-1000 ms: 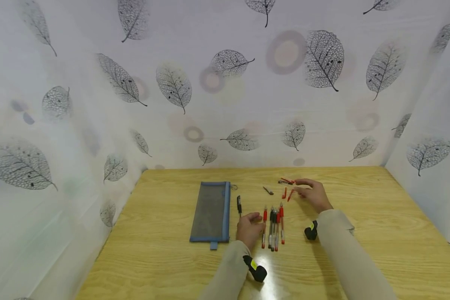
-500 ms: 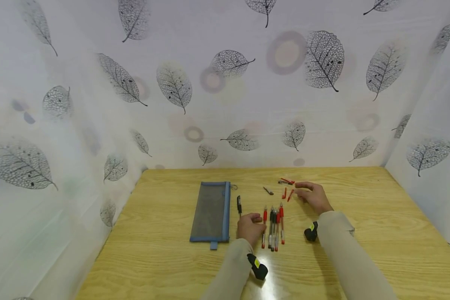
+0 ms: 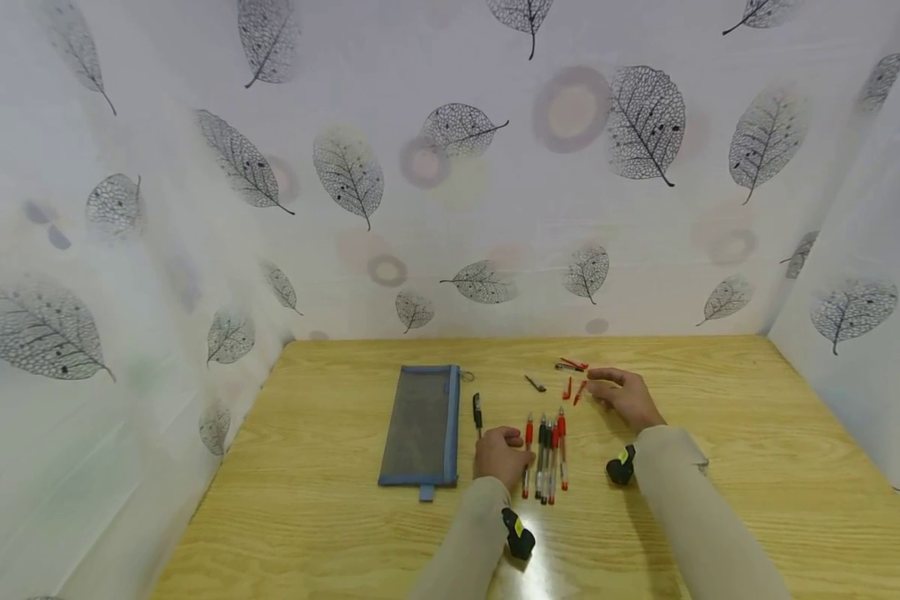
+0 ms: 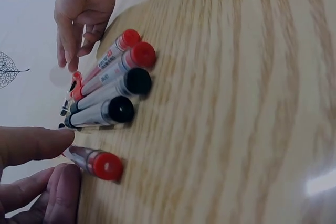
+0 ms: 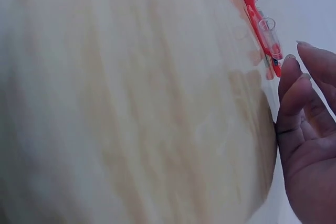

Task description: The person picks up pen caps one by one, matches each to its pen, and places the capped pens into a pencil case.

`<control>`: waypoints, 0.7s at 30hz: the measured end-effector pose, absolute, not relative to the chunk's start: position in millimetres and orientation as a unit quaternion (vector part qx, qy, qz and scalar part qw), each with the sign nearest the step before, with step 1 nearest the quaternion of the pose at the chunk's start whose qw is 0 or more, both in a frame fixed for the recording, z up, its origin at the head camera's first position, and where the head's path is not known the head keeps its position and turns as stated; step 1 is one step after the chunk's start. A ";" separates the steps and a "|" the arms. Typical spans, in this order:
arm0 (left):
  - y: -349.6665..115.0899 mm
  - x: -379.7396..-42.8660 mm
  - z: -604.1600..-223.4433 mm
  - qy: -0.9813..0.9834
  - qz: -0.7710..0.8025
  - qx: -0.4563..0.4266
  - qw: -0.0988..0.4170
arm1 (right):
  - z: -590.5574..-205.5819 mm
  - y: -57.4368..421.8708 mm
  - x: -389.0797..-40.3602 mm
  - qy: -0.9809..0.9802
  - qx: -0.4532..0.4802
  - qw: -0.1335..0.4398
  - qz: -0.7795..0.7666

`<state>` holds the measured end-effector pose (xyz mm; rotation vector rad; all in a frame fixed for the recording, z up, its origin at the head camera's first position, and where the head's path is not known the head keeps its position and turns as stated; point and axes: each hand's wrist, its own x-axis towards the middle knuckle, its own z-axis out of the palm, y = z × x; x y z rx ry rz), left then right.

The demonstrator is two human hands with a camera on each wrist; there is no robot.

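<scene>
My left hand (image 3: pixel 501 460) lies beside the leftmost red gel pen (image 3: pixel 528 431), its fingertips right at the barrel. In the left wrist view, the fingers lie on either side of that pen's red end (image 4: pixel 107 166). To its right is a row of uncapped black gel pens (image 3: pixel 543 429) and red gel pens (image 3: pixel 562 423). My right hand (image 3: pixel 626 398) hovers near loose caps, fingers loosely bent and holding nothing. Closest to it are a red cap (image 3: pixel 581 392) and another red cap (image 3: pixel 567 388). The right wrist view shows red caps (image 5: pixel 261 27) just beyond the fingertips.
A blue-edged mesh zip pouch (image 3: pixel 420 425) lies left of the hands. Between pouch and left hand is a black pen (image 3: pixel 477 410). Further back lie a dark cap (image 3: pixel 536 383) and a black cap (image 3: pixel 568 367). A leaf-patterned curtain (image 3: pixel 487 208) encloses the wooden table (image 3: pixel 307 467).
My right hand has drawn slightly back from the red cap it was touching, and that cap stays on the table. My left hand has barely shifted.
</scene>
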<state>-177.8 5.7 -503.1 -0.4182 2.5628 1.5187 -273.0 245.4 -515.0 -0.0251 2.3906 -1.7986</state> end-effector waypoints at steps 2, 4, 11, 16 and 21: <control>5.0 -178.3 -503.8 0.856 0.495 -0.136 0.061 | -518.3 245.7 -273.8 0.798 -0.016 0.074 -0.598; 4.4 -179.4 -505.4 0.861 0.488 -0.133 0.056 | -521.4 246.1 -274.6 0.798 -0.022 0.072 -0.598; 3.2 -183.5 -511.1 0.865 0.484 -0.122 0.056 | -524.7 248.8 -274.8 0.798 -0.027 0.073 -0.598; 1.9 -183.5 -510.2 0.857 0.498 -0.118 0.062 | -524.8 248.8 -274.6 0.792 -0.023 0.080 -0.605; 0.3 -181.1 -506.2 0.850 0.510 -0.112 0.066 | -525.2 247.8 -275.6 0.794 -0.017 0.080 -0.603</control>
